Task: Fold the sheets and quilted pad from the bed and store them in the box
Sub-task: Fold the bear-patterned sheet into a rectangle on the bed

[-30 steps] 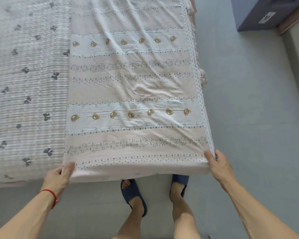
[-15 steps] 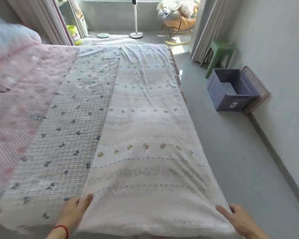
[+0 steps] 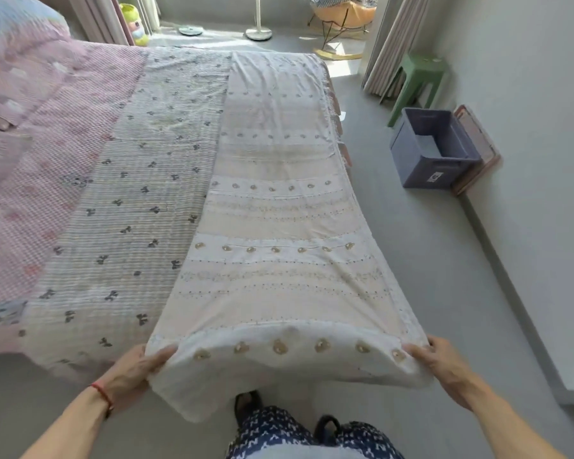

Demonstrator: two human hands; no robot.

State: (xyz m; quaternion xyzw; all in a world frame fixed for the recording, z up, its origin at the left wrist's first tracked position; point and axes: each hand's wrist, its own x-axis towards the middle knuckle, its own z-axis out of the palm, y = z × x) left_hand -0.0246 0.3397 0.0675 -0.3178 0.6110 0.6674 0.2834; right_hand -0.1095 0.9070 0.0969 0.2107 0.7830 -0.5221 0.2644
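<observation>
Cream sheet [image 3: 279, 207] with rows of small bear motifs lies folded lengthwise along the right side of the bed [image 3: 0, 339], near end lifted off the edge and curled back so a row of bears faces the camera. Left hand [image 3: 131, 376] grips the near left corner, thumb on top, fingers curled underneath the cloth. Right hand [image 3: 439, 362] grips the near right corner, thumb and fingers closed over the hem. Red string sits on the left wrist. Beside the sheet, toward bed centre, the quilted pad [image 3: 123, 226] with dark bow prints lies flat, touching the sheet's long edge. Further left a pink checked blanket [image 3: 37, 134], blurred. Blue box [image 3: 431, 150] sits open on the floor by the right wall, well apart from the bed, something pale inside, a lid [image 3: 478, 144] leaning behind it. Green stool [image 3: 418, 81] just beyond the box.
</observation>
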